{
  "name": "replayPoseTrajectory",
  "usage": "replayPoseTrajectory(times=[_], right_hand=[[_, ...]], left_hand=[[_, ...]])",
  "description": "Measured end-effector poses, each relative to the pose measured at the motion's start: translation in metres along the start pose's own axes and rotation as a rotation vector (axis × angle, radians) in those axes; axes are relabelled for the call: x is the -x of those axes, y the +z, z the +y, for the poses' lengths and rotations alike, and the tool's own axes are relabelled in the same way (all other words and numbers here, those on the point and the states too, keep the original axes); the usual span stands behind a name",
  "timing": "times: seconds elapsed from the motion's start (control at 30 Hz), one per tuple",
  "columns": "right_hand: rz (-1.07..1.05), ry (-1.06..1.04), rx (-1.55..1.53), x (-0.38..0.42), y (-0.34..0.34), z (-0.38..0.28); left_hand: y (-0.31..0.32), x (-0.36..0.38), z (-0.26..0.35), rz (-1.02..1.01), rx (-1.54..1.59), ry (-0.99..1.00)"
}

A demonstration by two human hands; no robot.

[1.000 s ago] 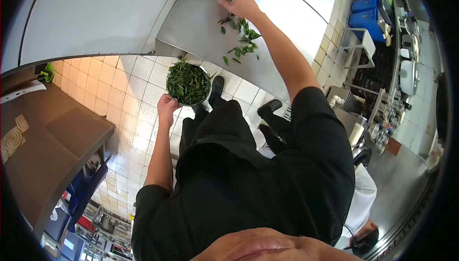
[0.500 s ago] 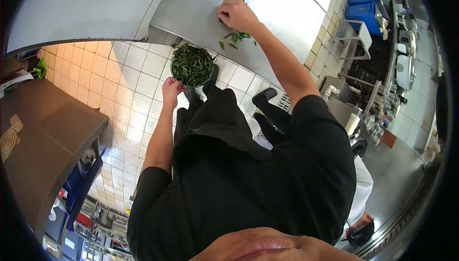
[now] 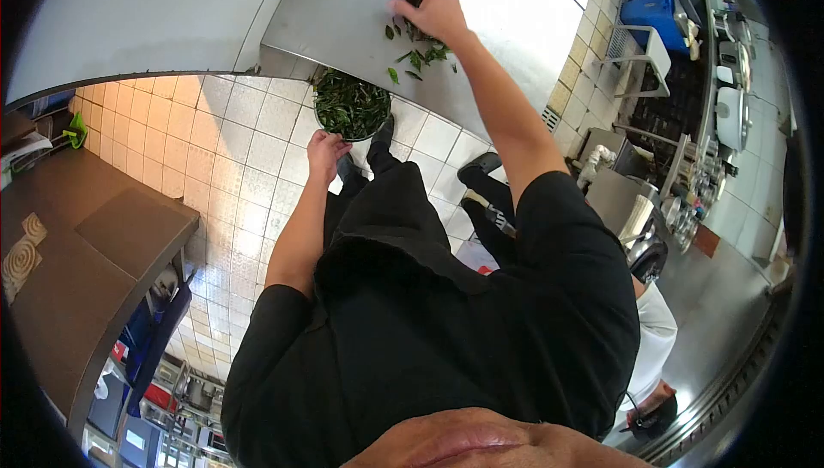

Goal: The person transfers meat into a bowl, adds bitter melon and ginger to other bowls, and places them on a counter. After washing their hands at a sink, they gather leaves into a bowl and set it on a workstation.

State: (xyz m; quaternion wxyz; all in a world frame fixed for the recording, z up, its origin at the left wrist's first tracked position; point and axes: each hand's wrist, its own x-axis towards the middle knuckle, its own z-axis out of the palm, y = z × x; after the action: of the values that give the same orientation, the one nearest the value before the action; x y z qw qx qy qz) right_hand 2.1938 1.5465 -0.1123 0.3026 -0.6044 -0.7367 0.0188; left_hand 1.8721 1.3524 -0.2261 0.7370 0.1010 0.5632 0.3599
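A round container point(image 3: 371, 137) full of dark green, leaf-like vegetable pieces point(image 3: 350, 106) stands low beside the steel table point(image 3: 360, 5). My left hand point(image 3: 326, 155) is at the container's near rim, fingers curled together against it. Over the tabletop is my right hand point(image 3: 433, 9), with its thumb and fingers bent around a small dark thing that I cannot make out; the fingertips are slightly blurred. Loose green pieces point(image 3: 418, 60) lie scattered on the steel just below that hand.
A white panel point(image 3: 146, 13) borders the table on the left, and a brown counter point(image 3: 103, 219) stands further left. White chair point(image 3: 644, 60) and blue bins point(image 3: 648, 18) are at right. A co-worker in a white top point(image 3: 654, 339) stands behind on the right.
My right hand has shifted slightly up and right over the table, its fingers less tightly closed. My left hand and the container appear slightly further right in view.
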Motion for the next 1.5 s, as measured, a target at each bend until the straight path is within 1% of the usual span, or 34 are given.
replayPoseTrajectory(times=[0.1, 0.3, 0.33, 0.43, 0.5, 0.57, 0.63, 0.73, 0.87, 1.0, 1.1, 1.13, 1.23, 1.33, 1.5], right_hand=[[-0.065, -0.033, -0.039, 0.022, -0.008, -0.037], [-0.264, -0.048, -0.182, 0.06, -0.03, -0.065], [-0.259, -0.037, -0.201, 0.062, -0.04, -0.068], [-0.032, 0.038, -0.251, 0.071, -0.053, -0.051], [0.078, 0.161, -0.23, 0.078, -0.056, -0.035], [0.11, 0.25, -0.206, 0.083, -0.055, -0.019], [0.145, 0.339, -0.249, 0.085, -0.052, -0.013], [0.195, 0.359, -0.203, 0.085, -0.037, -0.006], [0.18, 0.339, -0.261, 0.083, -0.02, -0.025], [0.115, 0.21, -0.299, 0.077, -0.008, -0.049], [0.061, 0.149, -0.157, 0.076, -0.009, -0.073], [0.079, 0.122, -0.087, 0.074, -0.007, -0.079], [0.077, 0.079, -0.023, 0.067, -0.011, -0.102], [0.086, 0.1, -0.014, 0.072, 0.006, -0.108], [0.133, 0.101, -0.101, 0.085, 0.025, -0.118]], left_hand=[[0.002, -0.002, -0.003, 0.012, 0.01, -0.01], [0.007, -0.001, -0.004, 0.019, 0.021, -0.017], [0.007, -0.002, -0.005, 0.014, 0.032, -0.018], [0.004, -0.006, -0.012, -0.014, 0.025, -0.023], [0.0, -0.006, -0.016, -0.023, 0.032, -0.024], [0.006, -0.003, -0.016, -0.027, 0.067, -0.02], [0.008, -0.002, -0.017, -0.01, 0.073, -0.031], [0.011, -0.002, -0.021, 0.009, 0.102, -0.043], [0.013, -0.004, -0.025, 0.012, 0.133, -0.045], [0.013, -0.004, -0.026, -0.007, 0.123, -0.023], [0.015, -0.004, -0.026, -0.006, 0.154, -0.028], [0.016, -0.002, -0.025, -0.01, 0.149, -0.025], [0.018, 0.0, -0.022, -0.022, 0.145, -0.02], [0.018, -0.002, -0.022, -0.035, 0.158, -0.026], [0.016, -0.002, -0.024, -0.042, 0.164, -0.038]])
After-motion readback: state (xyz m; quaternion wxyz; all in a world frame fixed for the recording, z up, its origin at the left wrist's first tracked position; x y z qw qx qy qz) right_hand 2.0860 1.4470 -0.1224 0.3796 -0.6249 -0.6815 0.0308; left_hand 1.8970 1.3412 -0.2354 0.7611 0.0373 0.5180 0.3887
